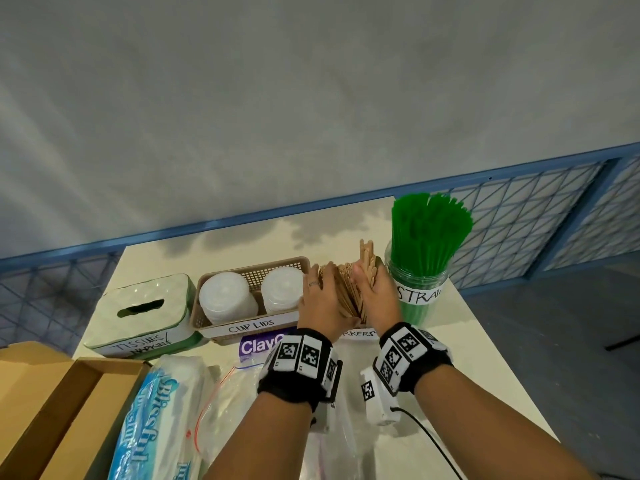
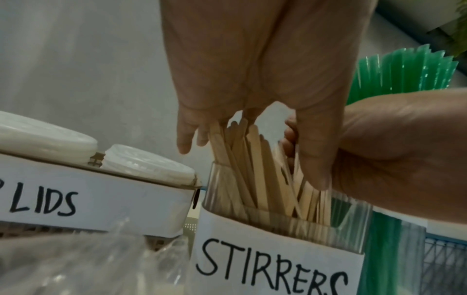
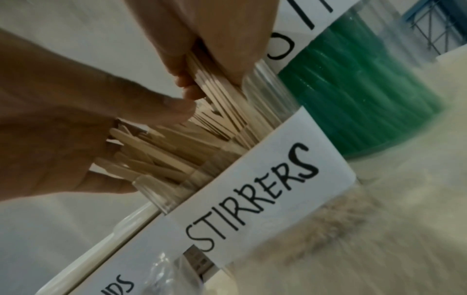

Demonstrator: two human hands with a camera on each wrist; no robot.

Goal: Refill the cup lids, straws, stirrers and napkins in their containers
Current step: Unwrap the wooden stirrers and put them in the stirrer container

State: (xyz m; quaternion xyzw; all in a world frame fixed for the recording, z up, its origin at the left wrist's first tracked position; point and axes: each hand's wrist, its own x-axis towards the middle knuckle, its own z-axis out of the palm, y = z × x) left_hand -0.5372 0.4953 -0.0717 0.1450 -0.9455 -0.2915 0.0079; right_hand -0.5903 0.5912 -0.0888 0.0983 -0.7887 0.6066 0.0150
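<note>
Wooden stirrers (image 1: 348, 299) stand packed in a clear container (image 2: 351, 219) labelled STIRRERS, between the cup-lid basket and the straw jar. My left hand (image 1: 320, 292) cups the left side of the bundle, with its fingers (image 2: 185, 139) on one side and its thumb on the other. My right hand (image 1: 372, 289) grips a taller bunch of stirrers (image 3: 217, 79) at the container's right side, their lower ends inside it. The two hands nearly touch over the container.
A brown basket (image 1: 211, 329) labelled CUP LIDS holds two stacks of white lids (image 1: 225, 299). A jar of green straws (image 1: 420, 268) stands right of my hands, and a tissue box (image 1: 138, 317) at the left. A napkin pack (image 1: 159, 420), plastic bags (image 1: 239, 393) and a cardboard box (image 1: 45, 403) lie nearer.
</note>
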